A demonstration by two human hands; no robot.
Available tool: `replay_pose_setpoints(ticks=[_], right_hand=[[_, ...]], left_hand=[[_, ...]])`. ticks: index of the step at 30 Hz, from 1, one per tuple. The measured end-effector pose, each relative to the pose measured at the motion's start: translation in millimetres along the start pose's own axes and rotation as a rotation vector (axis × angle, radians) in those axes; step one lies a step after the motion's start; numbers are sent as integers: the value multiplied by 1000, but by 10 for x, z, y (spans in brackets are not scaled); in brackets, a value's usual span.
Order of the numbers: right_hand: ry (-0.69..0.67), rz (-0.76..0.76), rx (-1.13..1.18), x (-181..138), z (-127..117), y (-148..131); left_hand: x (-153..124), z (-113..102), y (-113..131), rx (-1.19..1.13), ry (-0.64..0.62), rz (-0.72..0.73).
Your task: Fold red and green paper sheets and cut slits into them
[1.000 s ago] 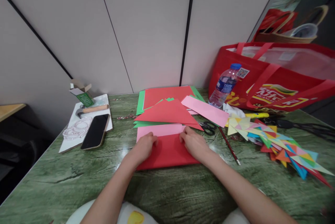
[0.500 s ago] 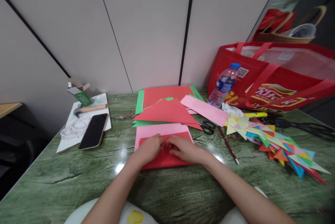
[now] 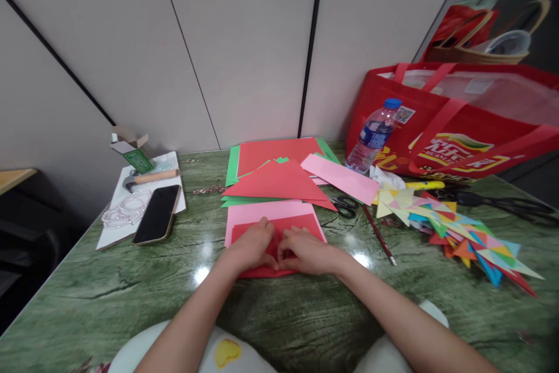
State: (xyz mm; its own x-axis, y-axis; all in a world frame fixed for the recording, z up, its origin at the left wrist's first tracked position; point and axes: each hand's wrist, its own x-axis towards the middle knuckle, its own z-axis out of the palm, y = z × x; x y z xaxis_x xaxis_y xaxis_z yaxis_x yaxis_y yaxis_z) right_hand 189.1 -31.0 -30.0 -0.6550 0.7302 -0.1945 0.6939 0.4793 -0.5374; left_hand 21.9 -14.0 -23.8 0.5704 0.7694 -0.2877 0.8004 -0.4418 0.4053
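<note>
in the head view, the tabletop (image 3: pixel 144 309) is glossy and green, with a dark wood-like grain and bright spots of glare. thin, smooth paper is everywhere: a broad flat red triangle (image 3: pixel 279 184) over green layers, a long pink strip (image 3: pixel 343 178) lying aslant, and a spiky paper chain (image 3: pixel 449 227) of many small coloured points. a clear plastic bottle (image 3: pixel 371 137) shows in front of a red bag (image 3: pixel 476 123).

the red paper (image 3: pixel 311 226) lies at the near middle of the table, on a pink sheet (image 3: pixel 244 212) whose far edge shows beyond it. it looks matte and plain, layered at its upper left corner. the left hand (image 3: pixel 253 245) and right hand (image 3: pixel 305 251) rest on it close together, fingers curled inward (whether they pinch it, i cannot tell).
</note>
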Motion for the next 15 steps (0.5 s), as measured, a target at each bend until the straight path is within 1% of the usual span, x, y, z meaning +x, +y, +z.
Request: replay_pose_setpoints(ticks=[4,6,12,15], right_hand=[[-12,-19,-32,-28,-22,-33],[-28,-5,-56,-52,-49,-79],[-137,115,-189,-111,-112,-240],[-182,157,-200,-148,-143,-262]], left_hand=[[-3,18,17,12,-11,5],[1,33,15,25,-9,10],[4,66,50,122,6,14],[-1,54,116,161,8,-10]])
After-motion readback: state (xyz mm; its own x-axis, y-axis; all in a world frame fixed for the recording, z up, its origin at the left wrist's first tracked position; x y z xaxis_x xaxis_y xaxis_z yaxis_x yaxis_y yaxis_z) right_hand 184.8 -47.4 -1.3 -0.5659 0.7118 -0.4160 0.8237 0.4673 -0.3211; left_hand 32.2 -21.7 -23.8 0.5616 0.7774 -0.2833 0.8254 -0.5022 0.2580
